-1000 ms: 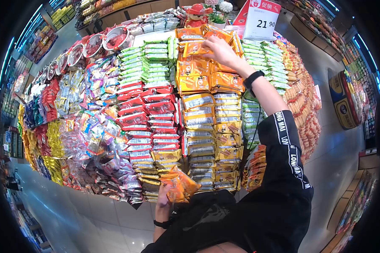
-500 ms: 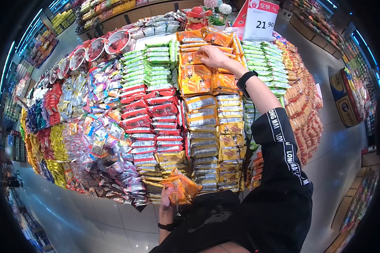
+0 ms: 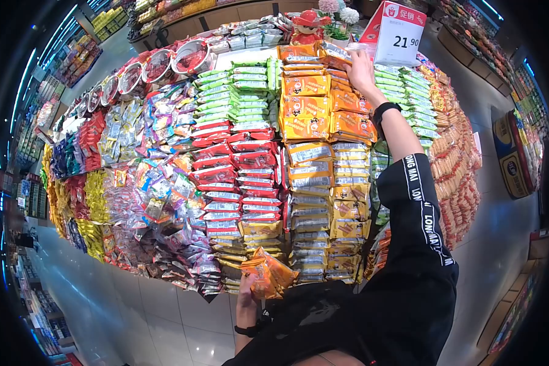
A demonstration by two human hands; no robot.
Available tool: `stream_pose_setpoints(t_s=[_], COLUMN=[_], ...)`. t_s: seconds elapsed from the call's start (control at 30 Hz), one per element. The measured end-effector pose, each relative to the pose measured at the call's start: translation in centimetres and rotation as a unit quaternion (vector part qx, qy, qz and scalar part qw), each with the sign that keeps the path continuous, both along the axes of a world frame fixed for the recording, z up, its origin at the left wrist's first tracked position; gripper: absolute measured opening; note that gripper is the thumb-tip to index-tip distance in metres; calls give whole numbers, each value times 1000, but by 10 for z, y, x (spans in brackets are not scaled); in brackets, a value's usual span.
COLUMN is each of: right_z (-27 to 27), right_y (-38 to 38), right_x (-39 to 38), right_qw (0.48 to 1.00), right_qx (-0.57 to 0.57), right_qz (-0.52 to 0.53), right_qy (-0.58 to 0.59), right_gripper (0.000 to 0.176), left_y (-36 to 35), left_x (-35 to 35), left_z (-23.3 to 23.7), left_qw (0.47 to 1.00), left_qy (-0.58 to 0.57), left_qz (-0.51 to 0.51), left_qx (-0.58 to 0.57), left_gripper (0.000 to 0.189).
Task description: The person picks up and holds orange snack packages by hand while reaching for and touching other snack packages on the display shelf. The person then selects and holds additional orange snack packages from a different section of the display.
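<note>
My left hand (image 3: pixel 246 295), low at the display's front edge, is closed around several orange snack packets (image 3: pixel 268 272) fanned out in its grip. At the far end, my right hand (image 3: pixel 361 72) has its fingers bent over the right end of a slanted orange snack packet (image 3: pixel 335 55). That packet lies on top of the back of the right-hand orange column. Stacked orange packets (image 3: pixel 305 107) with printed fronts lie in two columns below and left of my right hand. The undersides of my right fingers are partly hidden.
Green packets (image 3: pixel 248 78) and red packets (image 3: pixel 253 160) stand in rows to the left. A price sign (image 3: pixel 399 36) and a red-hatted figurine (image 3: pixel 307 27) stand at the back. Clear tubs (image 3: pixel 192 57) line the back left. Yellow-brown packets (image 3: pixel 349 210) fill the front rows.
My right hand has moved from the left orange column to the back of the right one. The left hand still holds its orange packets. The whole view has shifted slightly.
</note>
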State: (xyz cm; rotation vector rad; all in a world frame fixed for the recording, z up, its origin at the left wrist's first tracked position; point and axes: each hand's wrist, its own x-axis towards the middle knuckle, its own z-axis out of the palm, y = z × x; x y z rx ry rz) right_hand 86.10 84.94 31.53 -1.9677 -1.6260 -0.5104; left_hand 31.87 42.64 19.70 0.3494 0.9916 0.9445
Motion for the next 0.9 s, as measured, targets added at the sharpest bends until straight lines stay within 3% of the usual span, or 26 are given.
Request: stream_pose_setpoints(t_s=[0.07,0.23,0.37,0.43,0.57,0.63,0.73,0.9], right_z=[0,5,16,14,2,-5,-21,-4], right_y=[-3,-14,-33,-37,-38,-32,-24,-42], right_x=[3,20,32,45,54,58,54,26], right_qw=[1000,999,994,975,956,955,978,983], right_qx=[4,35,28,-146,-200,-210,-148,-153], right_qz=[7,22,101,117,130,132,140,98], right_qy=[-13,22,16,118,171,162,48,-12], right_gripper=[34,32,31,32,32,32,30,32], left_y=[2,6,5,6,10,12,14,11], left_x=[1,5,5,7,8,9,11,15], left_z=[0,-10,-12,-14,-18,-17,-15,-7], left_qw=[1000,1000,1000,1000,1000,1000,1000,1000], left_qy=[2,2,8,7,-10,-10,-10,-7], left_qz=[-1,-7,0,-4,-19,-24,-29,-25], left_qx=[2,-1,-10,-8,3,5,6,-4], left_gripper=[55,55,54,54,53,53,53,52])
